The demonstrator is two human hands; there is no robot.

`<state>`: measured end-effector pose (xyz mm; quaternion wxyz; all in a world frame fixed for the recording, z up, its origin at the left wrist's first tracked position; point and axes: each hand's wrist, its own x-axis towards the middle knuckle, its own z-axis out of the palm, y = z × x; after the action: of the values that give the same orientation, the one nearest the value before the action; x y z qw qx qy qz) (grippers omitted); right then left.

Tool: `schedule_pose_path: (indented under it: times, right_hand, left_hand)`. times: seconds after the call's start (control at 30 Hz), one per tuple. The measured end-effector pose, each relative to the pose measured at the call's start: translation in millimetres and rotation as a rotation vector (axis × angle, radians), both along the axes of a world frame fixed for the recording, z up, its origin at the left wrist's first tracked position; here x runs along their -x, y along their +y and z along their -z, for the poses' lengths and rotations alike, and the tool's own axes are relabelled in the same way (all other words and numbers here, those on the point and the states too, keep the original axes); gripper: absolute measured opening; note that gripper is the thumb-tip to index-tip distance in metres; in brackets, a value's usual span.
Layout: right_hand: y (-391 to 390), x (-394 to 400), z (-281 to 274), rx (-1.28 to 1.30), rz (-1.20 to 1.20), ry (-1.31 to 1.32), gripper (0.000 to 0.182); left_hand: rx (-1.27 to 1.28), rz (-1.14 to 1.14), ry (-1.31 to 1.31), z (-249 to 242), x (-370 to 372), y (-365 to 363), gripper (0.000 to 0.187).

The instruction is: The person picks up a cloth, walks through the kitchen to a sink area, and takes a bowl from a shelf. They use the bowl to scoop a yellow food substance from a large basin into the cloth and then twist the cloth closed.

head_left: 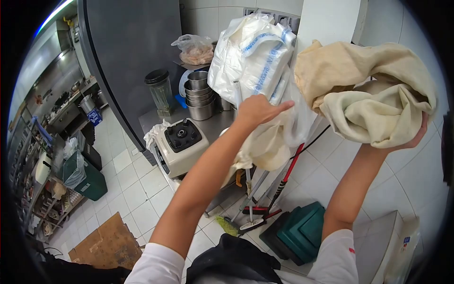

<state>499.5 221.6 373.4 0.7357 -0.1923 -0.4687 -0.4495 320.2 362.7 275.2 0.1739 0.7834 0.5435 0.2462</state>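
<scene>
The right hand (419, 136) grasps bundled cloth (378, 111) from beneath, likely supporting its loose folds; the left hand (257, 111), thumb spread, is by plastic bags (250, 61), grip unclear.

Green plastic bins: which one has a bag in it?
The dark green bin at left, lined with a clear plastic bag; the teal-green bin near the red-and-black handle shows none.

hands (262, 111): 2 | blender jars (161, 96): 1 | blender bases (182, 154): 1 | cardboard sheets (105, 246): 1 | bags of pinkish food (196, 53): 1
</scene>
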Motion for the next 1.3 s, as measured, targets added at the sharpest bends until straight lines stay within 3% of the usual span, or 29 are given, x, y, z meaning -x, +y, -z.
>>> schedule_pose_path:
  times: [0.1, 0.17, 0.2, 0.23, 0.3, 0.33, 0.4, 0.5, 0.53, 0.6, 0.63, 0.67, 0.7, 0.8, 0.9, 0.97, 1.0, 1.1, 1.2, 1.3]
  right_hand:
    - [20, -2, 2, -0.068, -0.035, 0.033, 0.037]
    - [30, 0, 4, -0.131, -0.016, 0.028, 0.036]
    - [30, 3, 7, -0.092, -0.405, 0.058, 0.036]
    - [32, 8, 10, -0.047, -0.794, 0.091, 0.036]
    - [39, 20, 12, -0.045, -0.321, 0.165, 0.041]
    - [40, 17, 13, -0.122, 0.086, 0.046, 0.043]
    - [39, 1, 17, -0.194, 0.474, -0.068, 0.045]
    - [50, -11, 41, -0.230, 0.542, -0.230, 0.045]
    - [58, -1, 59, -0.105, 0.406, -0.176, 0.043]
    - [80, 24, 92, 0.231, 0.032, -0.103, 0.040]
    - [101, 35, 116, 0.393, -0.311, -0.139, 0.040]
    - [112, 42, 129, 0.536, -0.359, -0.244, 0.039]
    - [121, 37, 139, 0.677, -0.370, -0.356, 0.039]
    - [172, 3, 186, 0.819, -0.279, -0.282, 0.038]
    - [202, -26, 182, 1.196, -0.396, -0.140, 0.039]
    - [207, -30, 168, 1.389, -0.455, -0.305, 0.041]
    - [197, -21, 152, 1.520, -0.073, -0.357, 0.042]
    - [214, -21, 162, 1.656, -0.208, -0.517, 0.044]
    - [236, 1, 170, 1.711, -0.047, -0.646, 0.046]
    - [260, 13, 181, 1.722, 0.084, -0.723, 0.048]
  left_hand:
    - [0.009, 0.065, 0.060, 8, -30, 20, 0.078]
    - [0.014, 0.122, 0.031, 21, -41, 33, 0.065]
    - [0.039, 0.154, 0.003, 23, -41, 36, 0.045]
    - [0.043, 0.144, 0.003, 26, -40, 38, 0.045]
    - [0.018, 0.169, -0.168, 35, -36, 42, 0.032]
    - [0.014, 0.159, -0.165, 38, -31, 45, 0.032]
    - [0.030, 0.215, -0.451, 48, -18, 46, 0.028]
    - [0.003, 0.208, -0.568, 55, 1, 40, 0.029]
    - [0.073, 0.226, -0.651, 56, 7, 41, 0.028]
    - [-0.150, 0.244, -0.737, 63, 8, 60, 0.024]
    - [-0.164, 0.182, -0.747, 63, 7, 70, 0.024]
    - [-0.187, 0.143, -0.799, 55, 10, 70, 0.024]
    - [-0.362, 0.075, -0.879, 60, -1, 79, 0.024]
    - [-0.300, 0.168, -0.847, 43, 8, 74, 0.019]
    - [-0.406, 0.190, -0.761, 36, 5, 58, 0.019]
    - [-0.401, 0.143, -0.703, 30, 3, 52, 0.018]
    - [-0.392, 0.102, -0.650, 27, 3, 47, 0.018]
    - [-0.387, 0.121, -0.659, 15, 2, 33, 0.015]
    - [-0.433, 0.225, -0.446, 9, -11, 20, 0.013]
    - [-0.381, 0.205, -0.424, 22, -22, 26, 0.012]
